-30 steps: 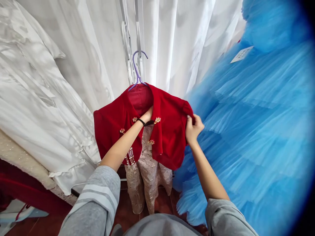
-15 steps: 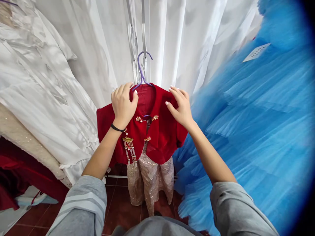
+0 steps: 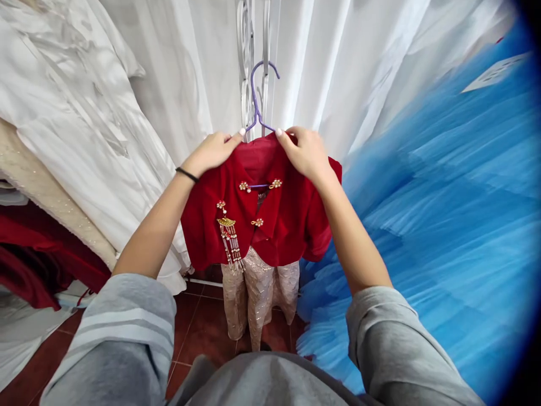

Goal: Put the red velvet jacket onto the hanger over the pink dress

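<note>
A short red velvet jacket (image 3: 291, 225) with flower-shaped bead fastenings hangs on a purple hanger (image 3: 256, 98). A gold, beaded tassel ornament (image 3: 228, 231) dangles from its left front. Beneath it hangs a shiny beige skirt-like garment (image 3: 258, 293). My left hand (image 3: 217, 149) grips the jacket's left shoulder near the collar, thumb up against the hanger's arm. On the other side of the collar, my right hand (image 3: 306, 152) pinches the right shoulder, its thumb beside the hanger. The fingertips of both hands are partly hidden behind the cloth.
A white metal rack (image 3: 265, 34) with scrolls stands behind the hanger, before white curtains (image 3: 321, 51). White dresses (image 3: 71, 146) hang at left, over dark red cloth (image 3: 46, 248). A full blue tulle dress (image 3: 431, 208) fills the right. The floor (image 3: 203, 327) is red tile.
Both hands have come inward to the collar, thumbs now by the hanger, and closed on the jacket's shoulders. Before, their fingers were spread over the shoulders. The view has shifted slightly.
</note>
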### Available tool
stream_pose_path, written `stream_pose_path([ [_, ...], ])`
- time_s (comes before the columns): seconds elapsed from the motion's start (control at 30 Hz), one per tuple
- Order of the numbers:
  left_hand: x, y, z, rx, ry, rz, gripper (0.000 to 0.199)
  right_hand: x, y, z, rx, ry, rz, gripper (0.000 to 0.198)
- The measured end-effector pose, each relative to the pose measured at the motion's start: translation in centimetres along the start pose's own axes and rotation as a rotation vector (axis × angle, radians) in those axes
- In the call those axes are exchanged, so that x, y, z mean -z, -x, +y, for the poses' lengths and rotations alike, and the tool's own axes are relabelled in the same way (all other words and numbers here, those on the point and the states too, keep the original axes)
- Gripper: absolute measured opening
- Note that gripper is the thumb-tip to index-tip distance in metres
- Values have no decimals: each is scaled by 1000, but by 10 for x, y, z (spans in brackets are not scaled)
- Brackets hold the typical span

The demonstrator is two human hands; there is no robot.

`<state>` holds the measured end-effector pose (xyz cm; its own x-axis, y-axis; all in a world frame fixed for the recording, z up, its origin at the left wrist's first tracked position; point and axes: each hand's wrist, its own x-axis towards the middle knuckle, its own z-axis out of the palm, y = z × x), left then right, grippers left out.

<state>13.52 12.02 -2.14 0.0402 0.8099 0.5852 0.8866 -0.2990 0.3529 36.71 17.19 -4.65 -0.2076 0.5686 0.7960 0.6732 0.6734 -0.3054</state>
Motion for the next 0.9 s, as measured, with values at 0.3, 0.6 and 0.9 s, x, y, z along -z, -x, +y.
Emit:
stream_pose_path([
  [0.3,-41,70,8,-639,-454,-7,33,-78,190,-27,-219,17,40,80],
  [0.6,-40,43,21,-576,-420,101,17,-63,202,-67,-47,-445,253,7],
  [0.9,-49,66,9,-584,-269,260,34,-148,175,-86,-22,-428,-288,56],
])
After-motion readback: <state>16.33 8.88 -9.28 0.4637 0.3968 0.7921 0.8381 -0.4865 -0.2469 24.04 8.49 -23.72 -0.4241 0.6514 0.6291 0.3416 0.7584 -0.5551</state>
